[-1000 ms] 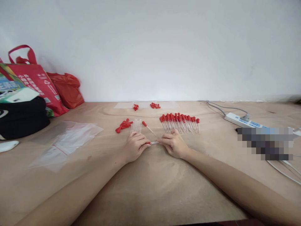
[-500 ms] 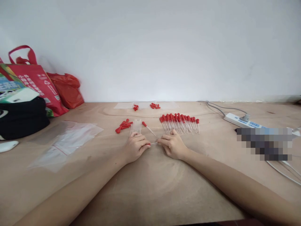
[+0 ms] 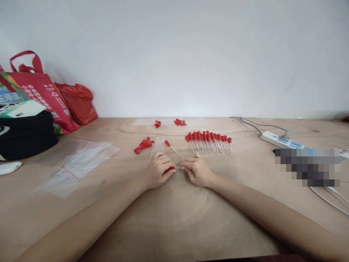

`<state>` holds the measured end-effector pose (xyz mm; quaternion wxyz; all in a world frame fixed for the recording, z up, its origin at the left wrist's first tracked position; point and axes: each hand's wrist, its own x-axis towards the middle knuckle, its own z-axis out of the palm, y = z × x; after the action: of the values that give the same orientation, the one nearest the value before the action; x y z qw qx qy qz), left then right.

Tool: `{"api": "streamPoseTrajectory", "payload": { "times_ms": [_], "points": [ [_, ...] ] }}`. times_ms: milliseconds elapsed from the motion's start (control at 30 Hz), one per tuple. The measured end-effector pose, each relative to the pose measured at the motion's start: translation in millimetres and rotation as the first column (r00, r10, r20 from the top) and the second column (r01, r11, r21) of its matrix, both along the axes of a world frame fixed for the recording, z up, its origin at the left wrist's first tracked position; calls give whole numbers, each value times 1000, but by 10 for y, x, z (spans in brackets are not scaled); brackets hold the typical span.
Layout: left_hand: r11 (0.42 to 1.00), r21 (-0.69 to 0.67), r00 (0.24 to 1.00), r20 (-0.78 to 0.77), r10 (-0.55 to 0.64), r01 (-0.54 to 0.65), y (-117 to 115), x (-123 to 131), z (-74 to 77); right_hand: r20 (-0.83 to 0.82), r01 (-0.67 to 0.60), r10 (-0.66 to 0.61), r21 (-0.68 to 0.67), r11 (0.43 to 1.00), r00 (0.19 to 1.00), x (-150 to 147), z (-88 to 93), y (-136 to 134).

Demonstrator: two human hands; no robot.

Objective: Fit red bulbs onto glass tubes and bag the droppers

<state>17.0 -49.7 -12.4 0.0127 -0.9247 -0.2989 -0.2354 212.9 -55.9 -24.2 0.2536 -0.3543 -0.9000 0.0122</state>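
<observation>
My left hand (image 3: 161, 170) is closed around a red rubber dropper bulb (image 3: 169, 169). A clear glass dropper tube (image 3: 177, 167) runs from the bulb's end to my right hand (image 3: 196, 169), whose fingertips pinch it. How deep the tube sits in the bulb is hidden. Just beyond my hands lies one dropper (image 3: 171, 147) with a red bulb on it. Behind my left hand are several bare glass tubes (image 3: 158, 146) side by side, and left of them a small pile of loose red bulbs (image 3: 143, 144). Past my right hand, many red-bulbed droppers (image 3: 208, 140) lie in a row.
Clear plastic bags (image 3: 81, 162) lie at left, near a black bag (image 3: 29, 136), a red shopping bag (image 3: 54, 94) and a red plastic bag (image 3: 79, 103). More red bulbs (image 3: 180, 122) rest by the wall. A white power strip (image 3: 282, 140) with cables is at right.
More of the red bulb now shows between my left fingers. My right hand has shifted slightly left, with its grip closer to the bulb.
</observation>
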Motion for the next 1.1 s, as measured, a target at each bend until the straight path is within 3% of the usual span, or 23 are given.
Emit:
{"api": "streamPoseTrajectory", "payload": {
  "times_ms": [267, 367, 433, 500, 600, 700, 800, 967, 1100],
  "points": [
    [995, 92, 999, -22, 35, -33, 20, -3, -12, 81, 30, -35, 56, 998, 996, -12, 54, -4],
    [979, 141, 989, 28, 143, -145, 54, -48, 3, 135, 89, -103, 108, 990, 985, 6, 141, 27],
    [947, 154, 958, 89, 272, -283, 100, -103, 11, 117, 200, -208, 76, 977, 971, 14, 190, 92],
    [889, 134, 895, 158, 417, -438, 162, -173, 10, 61, 358, -357, -15, 934, 932, 3, 219, 205],
    [792, 36, 776, 229, 588, -610, 257, -294, -6, 14, 548, -552, -143, 824, 834, -71, 218, 433],
    [739, -30, 710, 255, 657, -673, 326, -409, -31, 49, 656, -659, -174, 735, 751, -196, 187, 635],
    [722, -42, 688, 270, 674, -691, 364, -485, -54, 102, 706, -700, -173, 687, 707, -291, 155, 740],
    [692, -52, 663, 242, 709, -720, 387, -497, -69, 118, 716, -706, -138, 684, 698, -305, 125, 754],
    [643, -45, 617, 238, 750, -765, 393, -489, -59, 76, 646, -641, -91, 758, 764, -380, 128, 696]
  ]
}}
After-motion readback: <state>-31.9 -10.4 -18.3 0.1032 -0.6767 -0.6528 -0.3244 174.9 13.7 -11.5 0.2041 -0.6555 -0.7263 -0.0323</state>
